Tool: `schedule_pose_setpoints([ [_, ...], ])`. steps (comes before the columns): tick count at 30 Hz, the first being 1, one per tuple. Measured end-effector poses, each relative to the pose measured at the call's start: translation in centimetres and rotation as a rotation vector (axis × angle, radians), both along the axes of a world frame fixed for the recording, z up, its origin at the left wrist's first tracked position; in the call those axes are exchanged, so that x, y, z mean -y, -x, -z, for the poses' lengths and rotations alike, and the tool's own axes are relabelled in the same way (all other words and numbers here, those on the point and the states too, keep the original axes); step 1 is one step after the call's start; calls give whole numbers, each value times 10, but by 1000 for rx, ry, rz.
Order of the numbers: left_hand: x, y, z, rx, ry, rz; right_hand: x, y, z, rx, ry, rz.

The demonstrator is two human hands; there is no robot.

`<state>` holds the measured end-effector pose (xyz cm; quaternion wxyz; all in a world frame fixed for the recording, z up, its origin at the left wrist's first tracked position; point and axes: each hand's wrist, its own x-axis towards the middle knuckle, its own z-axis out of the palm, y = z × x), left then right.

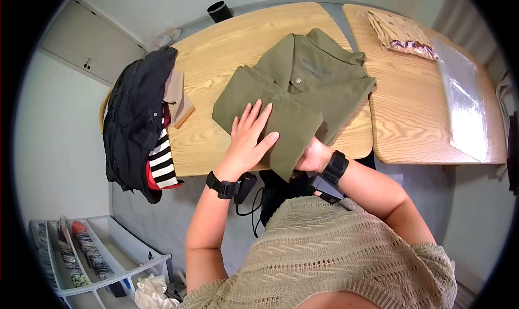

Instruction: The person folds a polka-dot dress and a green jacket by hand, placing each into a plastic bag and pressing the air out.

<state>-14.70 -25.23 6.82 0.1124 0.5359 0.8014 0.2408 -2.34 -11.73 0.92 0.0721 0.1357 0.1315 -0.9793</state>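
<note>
An olive green jacket [294, 101] lies partly folded on the wooden table, its collar pointing away from me. A round snap and some dark lettering show near its neck opening. My left hand [251, 136] rests flat on the folded fabric with its fingers spread. At the jacket's near right edge, my right hand [313, 156] is partly tucked beneath the cloth and grips the fold; most of its fingers are hidden. A corner of the fabric hangs past the table's front edge, between my hands.
Dark clothing [135, 120] is piled on the left, with a striped piece [161, 160] underneath. On the right table [403, 122] are a folded tan garment [397, 33] and a clear plastic bag [464, 101]. A divided storage bin [111, 279] stands lower left.
</note>
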Motion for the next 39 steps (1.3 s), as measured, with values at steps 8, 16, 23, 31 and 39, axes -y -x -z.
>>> schedule_pose_setpoints([
  [8,-14,-5,5,-56,167,136,-31,-55,-53,110,-1016,-254],
  [16,-18,-15,11,-189,170,110,-26,-72,-72,-199,-2528,319],
  [23,-9,-32,12,-244,127,57,-29,-87,-46,-256,-2603,49],
  [31,11,-82,-2,-176,103,46,-31,-126,-31,-295,-2722,49],
  [39,58,-10,-40,170,-322,26,-67,-118,-48,-282,-2009,303],
])
